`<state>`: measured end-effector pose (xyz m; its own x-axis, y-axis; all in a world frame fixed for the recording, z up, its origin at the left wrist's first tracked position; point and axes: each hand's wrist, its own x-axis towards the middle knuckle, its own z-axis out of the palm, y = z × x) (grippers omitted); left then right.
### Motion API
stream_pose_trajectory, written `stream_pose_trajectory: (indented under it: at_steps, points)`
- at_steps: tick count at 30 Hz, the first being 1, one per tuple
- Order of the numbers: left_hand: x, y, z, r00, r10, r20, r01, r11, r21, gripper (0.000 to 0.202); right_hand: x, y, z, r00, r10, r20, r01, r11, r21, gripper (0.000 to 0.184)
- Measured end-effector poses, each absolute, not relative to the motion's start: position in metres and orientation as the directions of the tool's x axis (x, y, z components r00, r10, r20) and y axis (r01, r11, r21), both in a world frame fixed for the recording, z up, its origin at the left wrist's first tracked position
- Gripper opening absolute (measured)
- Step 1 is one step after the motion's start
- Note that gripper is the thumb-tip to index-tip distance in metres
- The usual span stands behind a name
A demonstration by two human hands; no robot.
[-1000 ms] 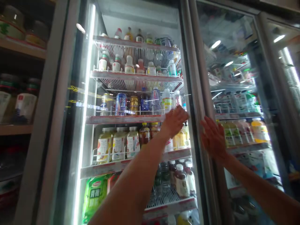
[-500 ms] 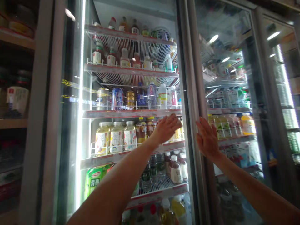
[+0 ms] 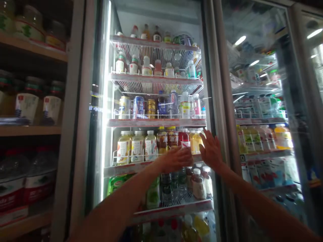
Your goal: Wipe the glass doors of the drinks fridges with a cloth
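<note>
My left hand (image 3: 178,158) is before the glass door (image 3: 156,16) of a lit drinks fridge, level with the shelf of tea bottles. Its fingers lie pressed together and bent, and what is under them is hidden. Just above it stands a red bottle (image 3: 184,137). My right hand (image 3: 212,149) is raised to the right of it, fingers stretched and spread, holding nothing. It overlaps the door's right edge beside the metal frame (image 3: 228,134); whether it touches the glass I cannot tell. Pale yellow bottles (image 3: 196,143) show behind its fingertips.
On the fridge shelves stand tea bottles (image 3: 137,148), cans (image 3: 138,107) and water bottles (image 3: 166,188). To the left, a wooden shelf (image 3: 30,130) holds dark bottles with pale labels. Another glass-door fridge (image 3: 254,30) with juice bottles (image 3: 282,136) stands at right.
My left hand has moved down against the shelves, uncovering the red bottle. My right hand has shifted left off the frame toward the glass. The view has turned left, showing more of the wooden shelves.
</note>
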<state>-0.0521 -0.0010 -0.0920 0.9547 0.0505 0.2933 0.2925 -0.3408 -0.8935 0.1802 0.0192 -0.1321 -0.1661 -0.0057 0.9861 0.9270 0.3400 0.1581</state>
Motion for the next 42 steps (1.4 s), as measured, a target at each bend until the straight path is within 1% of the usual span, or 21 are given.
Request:
stream_pose_trajectory:
  at_steps: [2, 4, 5, 7, 10, 11, 12, 14, 16, 18, 20, 22, 24, 27, 29, 33, 35, 38, 39, 40, 42]
  points:
    - [-0.070, -0.007, -0.085, 0.901, 0.100, 0.422, 0.432, -0.291, -0.854, 0.043, 0.170, 0.022, -0.133, -0.157, 0.008, 0.988, 0.925, 0.350, 0.144, 0.053]
    - [-0.091, -0.014, -0.075, 0.755, 0.150, 0.639, 0.656, -0.190, -0.730, 0.048, 0.158, 0.024, -0.133, -0.163, 0.001, 0.987, 0.919, 0.364, 0.152, 0.054]
    - [-0.101, -0.018, -0.074, 0.702, 0.163, 0.694, 0.712, -0.154, -0.685, 0.050, 0.152, 0.024, -0.132, -0.170, -0.004, 0.985, 0.916, 0.369, 0.160, 0.054]
    - [-0.121, -0.027, -0.080, 0.743, 0.167, 0.648, 0.668, -0.157, -0.727, 0.049, 0.137, 0.024, -0.131, -0.184, -0.004, 0.983, 0.910, 0.376, 0.172, 0.055]
    - [-0.151, -0.036, -0.098, 0.903, 0.131, 0.409, 0.429, -0.229, -0.874, 0.046, 0.112, 0.024, -0.131, -0.213, 0.007, 0.977, 0.901, 0.388, 0.194, 0.055]
    - [-0.161, -0.039, -0.100, 0.906, 0.120, 0.405, 0.422, -0.225, -0.878, 0.046, 0.104, 0.024, -0.132, -0.218, 0.006, 0.976, 0.899, 0.390, 0.199, 0.055]
    - [-0.172, -0.042, -0.099, 0.876, 0.114, 0.469, 0.482, -0.199, -0.853, 0.047, 0.097, 0.025, -0.133, -0.217, -0.001, 0.976, 0.899, 0.389, 0.201, 0.056]
    - [-0.190, -0.046, -0.098, 0.719, 0.090, 0.689, 0.695, -0.110, -0.711, 0.050, 0.087, 0.027, -0.135, -0.194, -0.020, 0.981, 0.905, 0.381, 0.187, 0.057]
    - [-0.203, -0.050, -0.105, 0.611, 0.073, 0.788, 0.791, -0.078, -0.607, 0.051, 0.083, 0.028, -0.138, -0.164, -0.038, 0.986, 0.912, 0.375, 0.166, 0.058]
    - [-0.209, -0.052, -0.125, 0.733, 0.098, 0.673, 0.680, -0.151, -0.718, 0.050, 0.082, 0.029, -0.139, -0.155, -0.042, 0.987, 0.912, 0.378, 0.159, 0.059]
    - [-0.212, -0.055, -0.148, 0.897, 0.089, 0.433, 0.440, -0.255, -0.861, 0.047, 0.083, 0.029, -0.139, -0.148, -0.035, 0.988, 0.912, 0.383, 0.150, 0.061]
    - [-0.217, -0.056, -0.157, 0.930, 0.069, 0.360, 0.365, -0.273, -0.890, 0.046, 0.083, 0.029, -0.139, -0.136, -0.023, 0.990, 0.914, 0.382, 0.134, 0.060]
    - [-0.224, -0.058, -0.151, 0.846, 0.078, 0.528, 0.531, -0.218, -0.819, 0.048, 0.083, 0.029, -0.140, -0.125, -0.018, 0.992, 0.917, 0.380, 0.122, 0.059]
    - [-0.237, -0.061, -0.141, 0.598, 0.089, 0.796, 0.800, -0.124, -0.587, 0.052, 0.081, 0.028, -0.143, -0.121, -0.022, 0.992, 0.915, 0.385, 0.120, 0.059]
    - [-0.244, -0.065, -0.150, 0.571, 0.109, 0.814, 0.820, -0.114, -0.560, 0.051, 0.080, 0.026, -0.148, -0.126, -0.024, 0.992, 0.912, 0.390, 0.125, 0.060]
    - [-0.257, -0.073, -0.177, 0.717, 0.149, 0.681, 0.697, -0.142, -0.703, 0.046, 0.079, 0.021, -0.156, -0.161, -0.006, 0.987, 0.902, 0.405, 0.150, 0.061]
    - [-0.265, -0.074, -0.176, 0.601, 0.150, 0.785, 0.799, -0.072, -0.598, 0.048, 0.081, 0.018, -0.158, -0.177, -0.003, 0.984, 0.895, 0.415, 0.162, 0.061]
    - [-0.266, -0.072, -0.174, 0.308, 0.104, 0.946, 0.948, 0.045, -0.314, 0.052, 0.080, 0.011, -0.162, -0.223, -0.036, 0.974, 0.875, 0.434, 0.216, 0.062]
    - [-0.262, -0.071, -0.178, 0.298, 0.107, 0.949, 0.951, 0.048, -0.304, 0.053, 0.079, 0.008, -0.166, -0.257, -0.048, 0.965, 0.860, 0.444, 0.251, 0.063]
    - [-0.256, -0.070, -0.186, 0.359, 0.127, 0.925, 0.930, 0.031, -0.365, 0.053, 0.076, 0.005, -0.170, -0.304, -0.057, 0.951, 0.839, 0.458, 0.295, 0.063]
    - [-0.242, -0.069, -0.205, 0.607, 0.177, 0.775, 0.792, -0.049, -0.609, 0.050, 0.070, -0.002, -0.179, -0.413, -0.062, 0.909, 0.781, 0.489, 0.388, 0.065]
